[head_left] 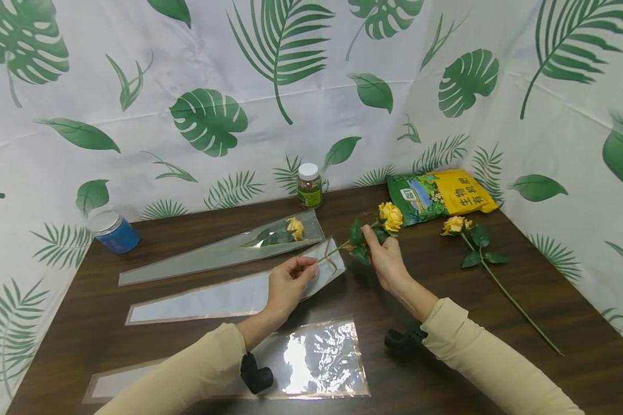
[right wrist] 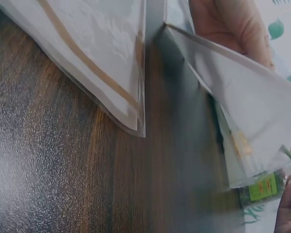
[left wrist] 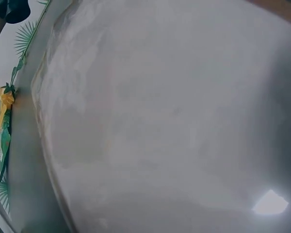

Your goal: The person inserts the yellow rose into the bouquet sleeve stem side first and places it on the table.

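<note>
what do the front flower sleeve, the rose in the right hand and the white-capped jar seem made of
Front flower sleeve: clear glossy film, likely plastic, from its crinkled glare.
Rose: matte, perhaps fabric, as it shows no shine; could be real.
Jar: clear glass or plastic, since it's see-through; smooth cap, probably plastic.

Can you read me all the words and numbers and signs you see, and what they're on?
"生物有机肥": large letters, sideways on the yellow-and-green bag.
Small white patch on that bag: too small to read.
Green label on the white-lidded jar: too small and blurred.
Blue jar: faint marks, unreadable.
</note>
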A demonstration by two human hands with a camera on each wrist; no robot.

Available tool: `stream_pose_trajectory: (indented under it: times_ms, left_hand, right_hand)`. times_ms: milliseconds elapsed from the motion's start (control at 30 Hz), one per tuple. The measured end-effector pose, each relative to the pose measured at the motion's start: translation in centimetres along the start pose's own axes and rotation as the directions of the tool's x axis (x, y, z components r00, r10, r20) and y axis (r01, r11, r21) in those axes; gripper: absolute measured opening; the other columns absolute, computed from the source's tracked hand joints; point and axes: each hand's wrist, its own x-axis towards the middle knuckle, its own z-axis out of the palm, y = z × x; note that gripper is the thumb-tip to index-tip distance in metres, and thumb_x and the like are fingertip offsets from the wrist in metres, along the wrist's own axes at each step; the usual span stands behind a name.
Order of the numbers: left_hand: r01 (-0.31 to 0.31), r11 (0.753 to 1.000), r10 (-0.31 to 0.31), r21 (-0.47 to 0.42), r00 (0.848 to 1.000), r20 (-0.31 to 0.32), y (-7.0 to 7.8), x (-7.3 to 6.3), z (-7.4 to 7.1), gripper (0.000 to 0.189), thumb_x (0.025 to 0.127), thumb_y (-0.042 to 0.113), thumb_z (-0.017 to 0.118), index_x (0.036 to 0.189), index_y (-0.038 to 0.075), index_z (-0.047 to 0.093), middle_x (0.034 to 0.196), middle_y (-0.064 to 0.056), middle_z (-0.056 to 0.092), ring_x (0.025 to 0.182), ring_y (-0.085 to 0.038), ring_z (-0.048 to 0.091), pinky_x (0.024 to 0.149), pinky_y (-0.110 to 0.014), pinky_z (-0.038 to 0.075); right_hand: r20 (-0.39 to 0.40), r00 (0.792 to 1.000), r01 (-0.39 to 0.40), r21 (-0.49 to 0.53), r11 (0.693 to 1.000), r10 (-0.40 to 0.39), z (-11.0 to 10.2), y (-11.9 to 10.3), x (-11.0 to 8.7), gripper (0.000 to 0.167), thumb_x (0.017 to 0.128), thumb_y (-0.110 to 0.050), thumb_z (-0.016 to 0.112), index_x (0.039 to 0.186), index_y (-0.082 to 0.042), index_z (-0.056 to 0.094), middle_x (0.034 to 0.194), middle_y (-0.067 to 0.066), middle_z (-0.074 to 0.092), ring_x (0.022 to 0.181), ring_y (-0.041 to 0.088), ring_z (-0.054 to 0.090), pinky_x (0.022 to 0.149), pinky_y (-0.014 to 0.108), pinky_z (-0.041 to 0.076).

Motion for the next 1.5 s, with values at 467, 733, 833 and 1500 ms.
stream_pose_trajectory:
  times_ms: [467,733,833,1500]
  left_hand:
    - [-0.086,0.996,0.086,0.037,0.996,0.000,1.5,0.2,0.3,0.010,0.082,-0.004,0.066,0.090,-0.010,0.068,0.081,-0.025,0.068,0.059,-0.001,0.052,0.055,-0.011,0.038]
    - [-0.109,0.993,0.109,0.042,0.994,-0.005,2.0,0.4,0.5,0.011,0.083,-0.003,0.066,0.091,-0.010,0.068,0.082,-0.025,0.068,0.059,0.000,0.049,0.054,-0.011,0.036]
    - [-0.105,0.994,0.105,0.039,0.994,-0.005,1.9,0.4,0.4,0.011,0.083,-0.003,0.066,0.091,-0.010,0.068,0.081,-0.026,0.067,0.058,0.000,0.050,0.054,-0.011,0.036]
    - [-0.075,0.996,0.075,0.042,0.997,-0.006,1.7,0.2,0.2,0.011,0.083,-0.003,0.066,0.092,-0.010,0.068,0.084,-0.026,0.067,0.061,-0.003,0.050,0.056,-0.012,0.038]
  right_hand:
    - [-0.073,0.996,-0.056,-0.108,0.993,0.048,0.9,0.9,-0.1,0.017,0.090,-0.023,0.064,0.096,-0.008,0.061,0.076,-0.014,0.061,0.075,0.001,0.054,0.075,0.020,0.043]
    - [-0.011,0.997,-0.072,-0.131,0.989,0.072,1.2,1.2,-0.1,0.030,0.088,-0.021,0.067,0.110,-0.004,0.059,0.092,-0.010,0.060,0.088,0.005,0.052,0.086,0.025,0.041]
    - [0.052,0.997,-0.061,-0.021,0.998,0.062,1.0,1.4,0.0,0.013,0.090,-0.016,0.063,0.102,-0.011,0.064,0.089,-0.012,0.064,0.082,0.004,0.056,0.076,0.021,0.044]
    - [0.347,0.927,-0.280,0.385,0.879,0.143,-1.3,0.5,0.9,0.030,0.102,-0.040,0.023,0.112,-0.024,0.047,0.095,-0.005,0.051,0.084,0.009,0.049,0.080,0.028,0.035]
